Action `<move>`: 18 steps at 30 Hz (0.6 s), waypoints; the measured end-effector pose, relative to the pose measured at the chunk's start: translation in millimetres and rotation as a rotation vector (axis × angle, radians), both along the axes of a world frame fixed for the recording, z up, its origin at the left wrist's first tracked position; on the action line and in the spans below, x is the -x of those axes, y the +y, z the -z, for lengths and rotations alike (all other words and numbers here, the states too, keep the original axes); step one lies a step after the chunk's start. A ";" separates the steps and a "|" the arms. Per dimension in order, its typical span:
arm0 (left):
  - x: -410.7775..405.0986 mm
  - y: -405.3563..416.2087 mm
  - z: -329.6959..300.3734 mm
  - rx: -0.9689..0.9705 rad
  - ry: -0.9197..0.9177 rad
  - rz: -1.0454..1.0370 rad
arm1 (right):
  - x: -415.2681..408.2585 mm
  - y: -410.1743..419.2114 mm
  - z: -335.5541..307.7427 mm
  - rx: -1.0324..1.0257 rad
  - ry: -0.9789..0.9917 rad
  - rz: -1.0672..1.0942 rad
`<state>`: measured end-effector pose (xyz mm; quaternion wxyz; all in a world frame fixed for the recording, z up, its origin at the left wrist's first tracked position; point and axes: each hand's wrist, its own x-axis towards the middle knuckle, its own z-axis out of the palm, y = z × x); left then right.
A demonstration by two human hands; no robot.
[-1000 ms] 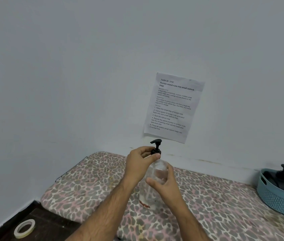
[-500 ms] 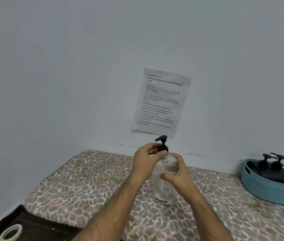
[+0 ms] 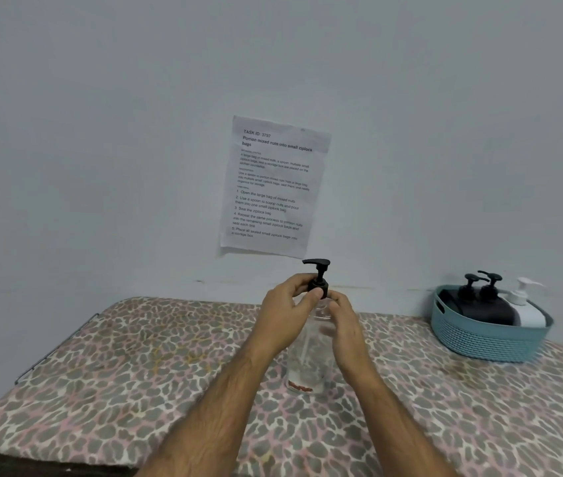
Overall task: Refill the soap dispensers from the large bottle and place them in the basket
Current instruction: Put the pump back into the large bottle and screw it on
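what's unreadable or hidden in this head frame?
- Clear dispenser: fill level unclear; see-through, and both hands cover its upper body.
- Right hand grip: fingers hidden behind the hand.
- Black dispensers in the basket: bodies hidden by its wall.
- Wall sheet: small print too small.

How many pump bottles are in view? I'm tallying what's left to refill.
4: a clear dispenser on the leopard-print surface, gripped by both hands; two black bottles and one white bottle in the blue basket. More could be hidden inside.
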<state>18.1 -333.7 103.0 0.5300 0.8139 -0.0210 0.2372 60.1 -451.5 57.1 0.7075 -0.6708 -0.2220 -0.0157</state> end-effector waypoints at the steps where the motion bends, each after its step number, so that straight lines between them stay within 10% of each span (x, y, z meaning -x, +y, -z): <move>1: -0.3 -1.5 1.3 0.015 0.005 0.002 | 0.6 2.6 2.3 -0.010 -0.006 0.030; 18: -18.1 5.4 1.0 0.094 -0.032 -0.039 | -7.8 7.8 9.1 0.035 -0.092 0.112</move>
